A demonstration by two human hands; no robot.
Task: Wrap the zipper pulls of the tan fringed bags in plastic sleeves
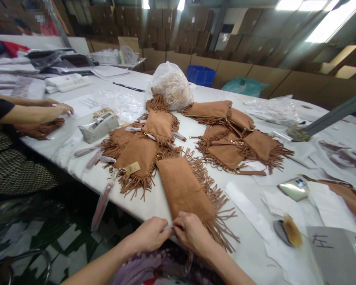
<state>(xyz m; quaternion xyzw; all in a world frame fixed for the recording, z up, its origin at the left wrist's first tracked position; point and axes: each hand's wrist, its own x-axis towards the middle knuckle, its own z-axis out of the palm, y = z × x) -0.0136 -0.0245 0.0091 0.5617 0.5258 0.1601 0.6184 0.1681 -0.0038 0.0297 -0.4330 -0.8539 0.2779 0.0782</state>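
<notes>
A brown suede pouch with long fringe (185, 188) lies flat at the table's front edge, just ahead of my hands. My left hand (152, 233) is closed in a pinch on a thin whitish strip (167, 227). Pinching the same strip from the other side, my right hand (192, 231) rests against the pouch's lower corner. Clear plastic with something brownish inside (178, 268) hangs below my hands, partly hidden. To the left lie more fringed pouches (138, 154), one bearing a tan tag (132, 168). A plastic-wrapped strap (102, 204) dangles over the edge there.
Further fringed pouches (228, 154) are piled at right. A tape dispenser (99, 127), a stuffed clear bag (172, 85), a phone (293, 189), a brush (291, 231) and a slanted metal post (335, 113) stand around. A co-worker's hands (57, 107) are at far left.
</notes>
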